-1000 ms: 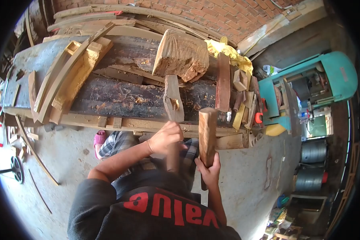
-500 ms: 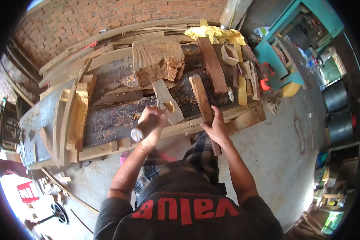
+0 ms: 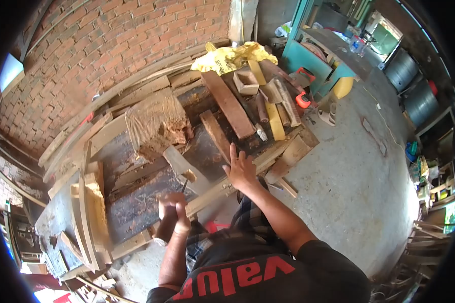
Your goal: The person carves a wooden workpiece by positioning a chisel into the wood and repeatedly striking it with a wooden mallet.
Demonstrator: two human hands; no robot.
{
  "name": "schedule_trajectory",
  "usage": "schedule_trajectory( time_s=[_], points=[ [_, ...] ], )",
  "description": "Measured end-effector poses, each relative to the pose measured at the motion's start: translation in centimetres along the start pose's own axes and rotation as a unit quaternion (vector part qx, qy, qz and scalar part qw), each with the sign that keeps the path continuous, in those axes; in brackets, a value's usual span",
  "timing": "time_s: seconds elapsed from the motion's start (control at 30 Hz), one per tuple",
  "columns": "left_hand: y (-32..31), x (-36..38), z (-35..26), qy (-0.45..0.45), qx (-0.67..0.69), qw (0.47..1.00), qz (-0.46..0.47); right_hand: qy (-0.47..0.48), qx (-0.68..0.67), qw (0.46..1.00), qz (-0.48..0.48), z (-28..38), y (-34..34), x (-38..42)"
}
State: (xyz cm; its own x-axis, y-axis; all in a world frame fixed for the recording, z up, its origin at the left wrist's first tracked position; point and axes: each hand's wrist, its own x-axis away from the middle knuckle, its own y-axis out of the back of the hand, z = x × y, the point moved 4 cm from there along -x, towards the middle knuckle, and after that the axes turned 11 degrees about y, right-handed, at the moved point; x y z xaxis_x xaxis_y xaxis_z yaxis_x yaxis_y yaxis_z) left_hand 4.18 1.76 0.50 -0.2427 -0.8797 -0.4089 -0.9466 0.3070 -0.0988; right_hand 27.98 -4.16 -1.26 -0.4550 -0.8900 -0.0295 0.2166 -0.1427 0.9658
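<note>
the left hand [image 3: 174, 208] is curled firmly round the wooden handle of what looks like a chisel [image 3: 165, 228], blurred; the right hand [image 3: 241, 170] has its fingers spread and grips nothing. the notched wooden piece [image 3: 174, 160] lies on the dark surface [image 3: 129, 216], ahead of the left hand and slightly to its right, with its long axis running from the big wood block [image 3: 154, 123] back toward the near edge. the left hand is the nearer one, and the chisel's thin dark shank points at the notch; whether it touches the wood, i cannot tell. a wooden bar [image 3: 215, 133] lies just beyond the right hand, its near end by the fingertips, contact unclear. counted: one chisel, one notched piece, one big block, one bar, and past these one reddish-brown plank [image 3: 228, 104], one small wooden box [image 3: 246, 83], one orange tape measure [image 3: 303, 100] and one yellow sack [image 3: 232, 59].
</note>
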Motion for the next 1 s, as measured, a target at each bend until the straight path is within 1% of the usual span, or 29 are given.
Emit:
schedule_trajectory(
  time_s=[0.03, 0.07, 0.1, 0.17, 0.2, 0.23, 0.27, 0.33, 0.37, 0.43, 0.47, 0.5, 0.53, 0.57, 0.63, 0.67, 0.7, 0.77, 0.8, 0.83, 0.87, 0.9, 0.93, 0.97, 1.0],
  points=[
    [0.1, 0.2, -0.1, 0.013, -0.032, 0.999, 0.01, 0.026, 0.071, 0.997, -0.024, 0.7, 0.8, 0.4],
    [-0.3, 0.4, -0.6, -0.002, -0.016, 1.0, 0.012, 0.033, 0.064, 0.997, -0.031, 1.7, 2.0, 0.8],
    [-0.9, 0.5, -1.0, -0.017, 0.0, 1.0, 0.016, 0.057, 0.033, 0.997, -0.034, 2.8, 2.5, 1.2],
    [-1.4, 0.8, -1.0, -0.015, 0.015, 0.999, 0.042, 0.109, -0.032, 0.994, -0.01, 5.3, 2.9, 2.6],
    [-1.6, 1.1, -1.0, -0.018, 0.009, 0.998, 0.056, 0.099, -0.086, 0.99, 0.053, 6.5, 2.5, 2.7],
    [-1.7, 1.4, -1.1, -0.022, 0.0, 0.997, 0.068, 0.119, -0.144, 0.982, 0.036, 7.2, 1.9, 3.7],
    [-1.8, 1.4, -1.4, -0.023, -0.015, 0.997, 0.078, 0.127, -0.137, 0.981, 0.044, 7.7, 0.8, 4.3],
    [-1.5, 1.2, -1.4, -0.022, -0.01, 0.997, 0.069, 0.144, -0.129, 0.98, 0.05, 8.1, -0.7, 4.3],
    [-1.2, 1.1, -1.4, -0.02, -0.005, 0.998, 0.061, 0.159, -0.104, 0.98, 0.053, 8.4, -1.1, 4.2],
    [-0.3, 1.1, -0.8, 0.028, 0.001, 0.998, 0.054, 0.177, -0.078, 0.98, 0.055, 8.6, -2.6, 4.3],
    [-0.4, 0.8, -1.8, 0.045, -0.011, 0.998, 0.035, 0.197, -0.028, 0.98, 0.014, 8.5, -3.5, 4.3],
    [-0.8, 0.4, -2.2, 0.039, 0.009, 0.999, -0.001, 0.216, 0.023, 0.976, -0.028, 8.5, -4.1, 4.3],
    [-0.9, 0.2, -2.5, 0.059, 0.015, 0.998, -0.003, 0.231, 0.046, 0.97, -0.062, 8.5, -4.7, 4.3],
    [-0.9, 0.1, -2.8, 0.078, 0.023, 0.997, -0.008, 0.237, 0.05, 0.968, -0.066, 8.7, -5.2, 4.4],
    [-1.1, 0.0, -2.9, 0.08, 0.018, 0.996, 0.024, 0.225, 0.053, 0.971, -0.063, 9.1, -6.2, 4.3],
    [-1.7, -0.2, -3.5, 0.071, 0.027, 0.995, 0.062, 0.225, 0.076, 0.968, -0.082, 9.5, -6.1, 4.2],
    [-2.0, -0.2, -3.8, 0.068, 0.037, 0.992, 0.103, 0.238, 0.08, 0.965, -0.078, 9.6, -6.3, 3.9],
    [-3.3, -0.2, -3.8, -0.008, -0.038, 0.992, 0.122, 0.253, 0.1, 0.95, -0.153, 9.9, -6.5, 4.4],
    [-3.8, -0.4, -4.4, -0.051, -0.03, 0.988, 0.144, 0.24, 0.046, 0.959, -0.145, 9.1, -8.8, 4.0],
    [-3.7, 0.0, -3.5, -0.066, -0.057, 0.982, 0.17, 0.226, -0.011, 0.965, -0.131, 8.5, -11.0, 3.7],
    [-3.7, 0.2, -2.8, -0.093, -0.085, 0.976, 0.178, 0.249, -0.135, 0.95, -0.129, 8.5, -8.7, 4.7],
    [-4.2, 0.1, -3.7, -0.095, -0.064, 0.975, 0.19, 0.12, -0.038, 0.991, 0.04, 9.3, -10.0, 4.2],
    [-4.2, 1.2, -2.3, 0.006, -0.055, 0.973, 0.224, 0.311, -0.126, 0.93, -0.148, 7.4, -9.9, 4.9],
    [-4.8, 0.2, -4.6, -0.057, -0.068, 0.972, 0.217, 0.258, -0.138, 0.952, -0.092, 7.1, -10.2, 3.8],
    [-5.0, 0.7, -4.1, -0.026, -0.108, 0.97, 0.215, 0.309, -0.206, 0.926, -0.077, 7.2, -5.7, 4.3]
  ],
)
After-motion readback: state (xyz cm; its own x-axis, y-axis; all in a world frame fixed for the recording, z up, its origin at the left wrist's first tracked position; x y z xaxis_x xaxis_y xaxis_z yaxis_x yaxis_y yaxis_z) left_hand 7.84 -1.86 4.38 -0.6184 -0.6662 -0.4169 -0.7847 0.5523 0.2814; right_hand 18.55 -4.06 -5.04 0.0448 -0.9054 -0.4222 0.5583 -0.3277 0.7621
